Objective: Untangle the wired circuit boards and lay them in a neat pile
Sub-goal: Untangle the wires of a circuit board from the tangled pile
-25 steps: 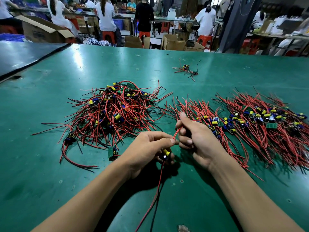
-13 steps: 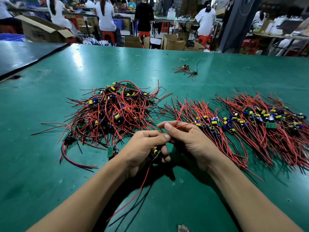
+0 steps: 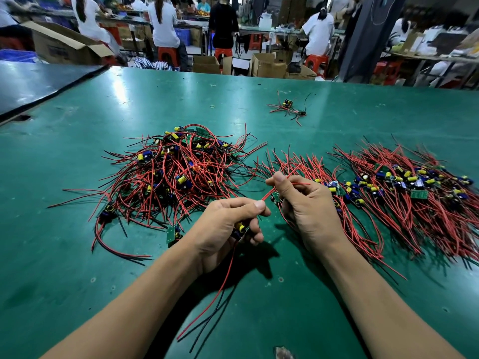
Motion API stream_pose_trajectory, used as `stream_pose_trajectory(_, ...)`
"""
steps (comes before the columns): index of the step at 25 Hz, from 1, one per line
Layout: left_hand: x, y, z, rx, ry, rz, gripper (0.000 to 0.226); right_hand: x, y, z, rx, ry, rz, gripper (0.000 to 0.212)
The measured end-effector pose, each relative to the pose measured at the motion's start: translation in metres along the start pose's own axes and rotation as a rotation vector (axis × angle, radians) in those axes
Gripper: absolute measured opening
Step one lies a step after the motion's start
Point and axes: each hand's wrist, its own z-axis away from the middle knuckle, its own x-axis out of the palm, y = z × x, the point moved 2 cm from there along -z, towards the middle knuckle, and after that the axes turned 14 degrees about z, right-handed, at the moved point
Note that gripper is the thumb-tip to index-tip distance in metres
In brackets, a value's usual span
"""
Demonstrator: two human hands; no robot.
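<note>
My left hand point(image 3: 228, 226) grips a small circuit board point(image 3: 241, 229) with a yellow capacitor; its red and black wires trail toward me over the table. My right hand point(image 3: 305, 203) pinches a red wire point(image 3: 298, 183) that runs from another small board point(image 3: 275, 196) held at its fingers. A tangled heap of wired boards point(image 3: 176, 172) lies to the left of my hands. To the right, combed-out boards lie in a neat pile point(image 3: 404, 193) with their wires fanned out.
The green table point(image 3: 77, 255) carries one loose wired board point(image 3: 287, 107) farther back. A single board point(image 3: 173, 233) sits at the heap's near edge. Beyond the far edge are cardboard boxes point(image 3: 269, 64), red stools and seated people.
My right hand has lifted slightly and moved right, drawing a red wire and a second board away from the left hand. The wires hanging from the left hand have swung toward me.
</note>
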Motion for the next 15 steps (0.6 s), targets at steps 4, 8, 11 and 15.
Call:
stream_pose_trajectory(4, -0.002, -0.001, -0.001, -0.006, -0.014, -0.048, 0.015, 0.004, -0.004, 0.0, 0.083, 0.026, -0.142, 0.026)
stream_pose_trajectory(8, -0.002, -0.003, 0.001, -0.063, -0.079, -0.116, 0.012, 0.003, -0.005, 0.0, 0.261, -0.073, -0.223, 0.035)
stream_pose_trajectory(11, 0.001, -0.004, -0.001, -0.089, -0.097, -0.066, 0.019, 0.003, -0.004, 0.0, 0.273, -0.129, -0.149, 0.033)
stream_pose_trajectory(15, 0.001, -0.007, -0.006, -0.012, 0.004, 0.006, 0.017, 0.015, -0.003, 0.008, 0.292, -0.225, -0.14, 0.026)
